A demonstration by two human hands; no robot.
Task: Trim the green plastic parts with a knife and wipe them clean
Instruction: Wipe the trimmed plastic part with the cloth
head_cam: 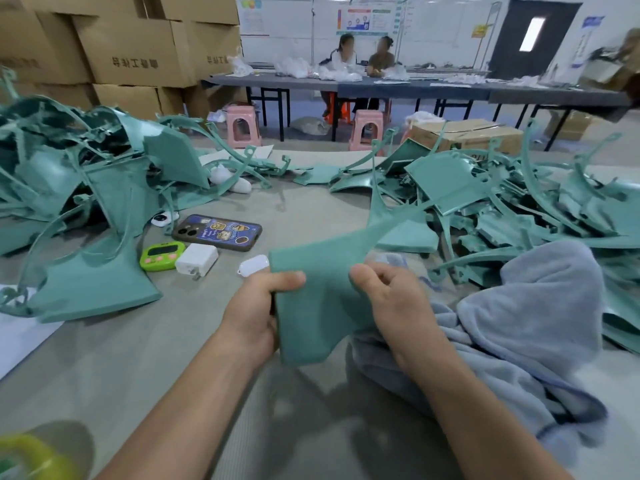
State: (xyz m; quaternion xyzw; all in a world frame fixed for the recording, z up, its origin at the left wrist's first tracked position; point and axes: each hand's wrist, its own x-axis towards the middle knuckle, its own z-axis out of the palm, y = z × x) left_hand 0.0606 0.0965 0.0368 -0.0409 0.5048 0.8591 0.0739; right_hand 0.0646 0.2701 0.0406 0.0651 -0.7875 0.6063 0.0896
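A worker's left hand (256,313) is gripping the near left edge of a green plastic part (318,306), with the thumb curling over its front face and the fingers hidden behind it. The right hand (391,299) is pinching the same part's right edge, its thumb pressing on the face and its fingers curling in tightly. Whether anything else is tucked into that fist cannot be told.

The part is being held up between the two hands, just above the grey table (173,358). Its narrower end is stretching away beyond the right hand. A blue-grey towel (519,323) is lying bunched beneath and to the outer side of the right hand, touching the wrist.

A right pile of green parts (512,202) is sprawling beyond the towel, and a left pile of green parts (86,174) is spreading well off to the outer side of the left hand. Just beyond the left thumb a small white fob (254,265) is lying, and past it a white charger (196,259), a green timer (161,255) and a phone (218,232) in a cartoon case.

Far beyond both hands, two people (363,57) are sitting at a long dark bench (450,90), with pink stools (242,124) in front and cardboard boxes (128,50) stacked to the left.
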